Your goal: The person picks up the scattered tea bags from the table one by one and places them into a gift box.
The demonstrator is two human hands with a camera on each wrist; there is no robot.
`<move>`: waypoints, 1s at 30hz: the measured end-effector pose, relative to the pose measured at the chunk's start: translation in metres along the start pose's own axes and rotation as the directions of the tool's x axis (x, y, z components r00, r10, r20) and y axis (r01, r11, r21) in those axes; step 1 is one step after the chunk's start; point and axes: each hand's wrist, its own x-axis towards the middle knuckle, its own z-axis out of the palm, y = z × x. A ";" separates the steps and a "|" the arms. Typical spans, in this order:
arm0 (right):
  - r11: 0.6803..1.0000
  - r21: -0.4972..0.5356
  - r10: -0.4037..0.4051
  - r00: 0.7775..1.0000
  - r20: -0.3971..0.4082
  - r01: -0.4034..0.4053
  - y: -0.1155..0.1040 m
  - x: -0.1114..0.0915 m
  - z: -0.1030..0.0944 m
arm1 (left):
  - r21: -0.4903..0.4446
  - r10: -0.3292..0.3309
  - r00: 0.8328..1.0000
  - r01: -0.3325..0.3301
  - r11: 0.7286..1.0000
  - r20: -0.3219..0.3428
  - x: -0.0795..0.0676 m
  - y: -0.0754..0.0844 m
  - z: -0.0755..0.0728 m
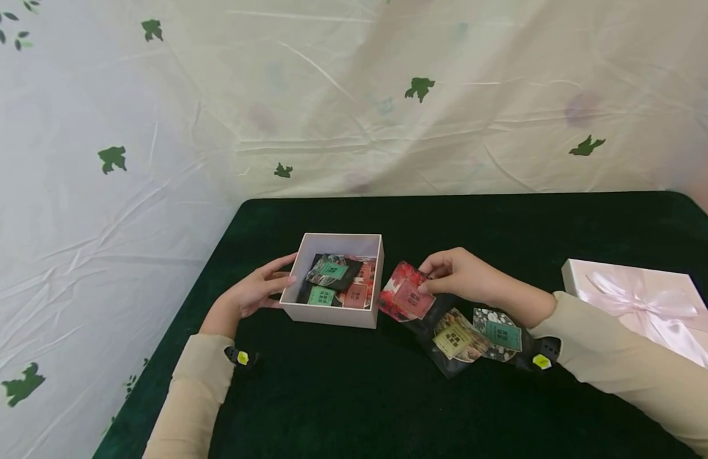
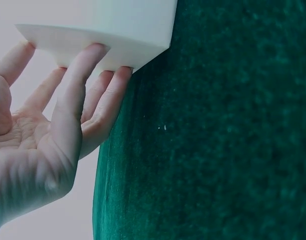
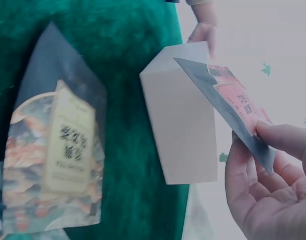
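My left hand rests its fingertips against the left wall of a pale open box; in the left wrist view its spread fingers touch the white outer side. Inside the box lie several flat sachets, among them a dark one with a green label on top and red ones. Just right of the box, my right hand pinches a red sachet by its edge between thumb and fingers. In the right wrist view this sachet is tilted, overlapping the box.
A dark sachet with a yellow label and one with a green label lie on the dark green tablecloth, under and beside the right hand. A pale pink lid with a ribbon bow is at the right, beyond the right forearm.
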 end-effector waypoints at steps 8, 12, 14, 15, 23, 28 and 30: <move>0.998 0.066 0.003 0.997 -0.080 0.002 -0.012 0.002 0.002 | -0.007 -0.003 1.000 0.003 1.000 0.004 -0.001 0.003 0.001; 0.997 0.072 0.026 0.991 -0.135 -0.016 -0.019 0.009 0.004 | -0.008 -0.005 1.000 0.005 1.000 0.005 0.000 0.004 0.000; 0.996 0.087 0.035 0.988 -0.152 -0.022 -0.022 0.013 0.006 | -0.010 -0.009 1.000 0.009 1.000 0.002 0.000 0.004 0.000; 0.995 0.095 0.037 0.987 -0.159 -0.022 -0.024 0.016 0.007 | -0.009 -0.005 1.000 0.005 1.000 0.007 0.000 0.004 0.000; 0.977 0.211 0.072 0.978 -0.196 -0.029 -0.032 0.039 0.020 | -0.012 0.001 1.000 -0.001 1.000 0.020 0.000 0.003 -0.002; 0.962 0.272 0.089 0.974 -0.211 -0.029 -0.040 0.054 0.028 | -0.011 0.002 1.000 -0.002 1.000 0.024 0.000 0.001 -0.002; 0.959 0.282 0.090 0.974 -0.210 -0.028 -0.044 0.060 0.031 | -0.011 0.001 1.000 -0.001 1.000 0.023 0.000 0.000 -0.002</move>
